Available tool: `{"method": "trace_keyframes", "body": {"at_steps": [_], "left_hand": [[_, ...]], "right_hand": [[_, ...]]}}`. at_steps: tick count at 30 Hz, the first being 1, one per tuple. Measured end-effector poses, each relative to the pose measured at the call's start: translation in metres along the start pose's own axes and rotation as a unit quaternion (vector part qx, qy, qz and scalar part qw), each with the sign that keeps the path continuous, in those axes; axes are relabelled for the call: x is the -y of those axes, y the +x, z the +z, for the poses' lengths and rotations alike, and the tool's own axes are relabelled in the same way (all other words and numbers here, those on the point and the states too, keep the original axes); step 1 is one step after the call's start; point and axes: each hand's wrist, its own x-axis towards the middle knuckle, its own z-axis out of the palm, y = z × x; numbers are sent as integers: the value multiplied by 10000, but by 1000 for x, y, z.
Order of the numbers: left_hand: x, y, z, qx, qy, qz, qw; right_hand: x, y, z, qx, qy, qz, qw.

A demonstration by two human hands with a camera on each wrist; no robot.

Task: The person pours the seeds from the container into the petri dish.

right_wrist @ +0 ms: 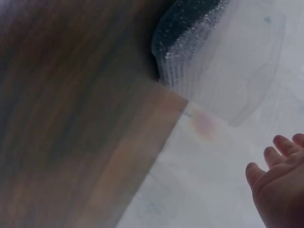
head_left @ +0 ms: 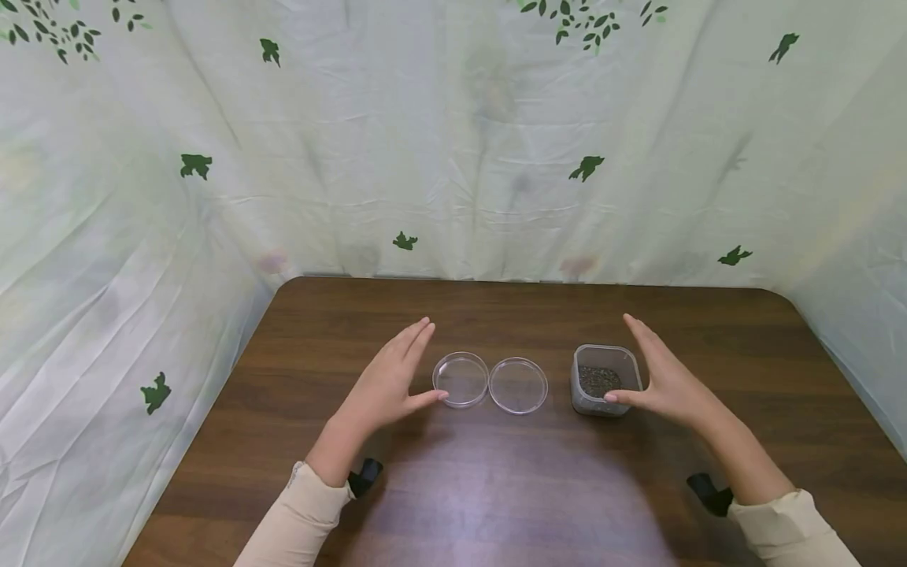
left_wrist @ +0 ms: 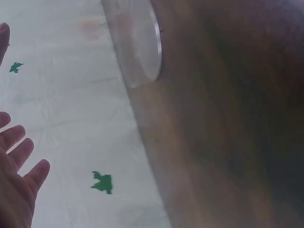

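Two clear round petri dish halves, a left dish (head_left: 460, 403) and a right dish (head_left: 519, 411), lie side by side on the wooden table. To their right stands a clear square plastic tub (head_left: 597, 407) partly filled with dark grainy material (head_left: 597, 380) like soil. My left hand (head_left: 386, 386) is spread beside the left dish, its thumb tip overlapping the rim in the head view. My right hand (head_left: 666, 382) is held at the tub's right side with thumb and fingers apart, the thumb overlapping the tub's front. Neither hand holds anything.
The brown wooden table (head_left: 496, 496) has rounded far corners. A pale curtain (head_left: 439, 157) with green leaf and bird shapes hangs behind it and along both sides. Dark straps (head_left: 364, 477) sit at both wrists, next to light sleeves.
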Motion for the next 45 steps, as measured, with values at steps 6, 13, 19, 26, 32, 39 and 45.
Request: {"method": "trace_keyframes", "body": {"at_steps": [6, 13, 19, 26, 32, 39, 45], "left_hand": [[0, -4, 15, 55, -304, -433, 9986], [-4, -9, 28, 59, -785, -967, 9922], [-5, -11, 38, 144, -1120, -1267, 9855], [-5, -11, 47, 325, -1367, -1497, 9787], [-2, -10, 54, 452, -1702, -1746, 9688], [1, -12, 63, 415, -2063, -1840, 9601], [2, -14, 71, 414, -2300, -1944, 9527]], "right_hand": [[-7, -3, 9, -189, 337, 138, 9992], [-16, -8, 22, -294, 732, 386, 9961], [-23, -11, 31, -459, 899, 421, 9940], [-32, -14, 40, -511, 1222, 482, 9900], [-32, -16, 42, -439, 1323, 675, 9879], [-33, -17, 45, -401, 1589, 948, 9819], [-34, -18, 49, -505, 1900, 922, 9761]]}}
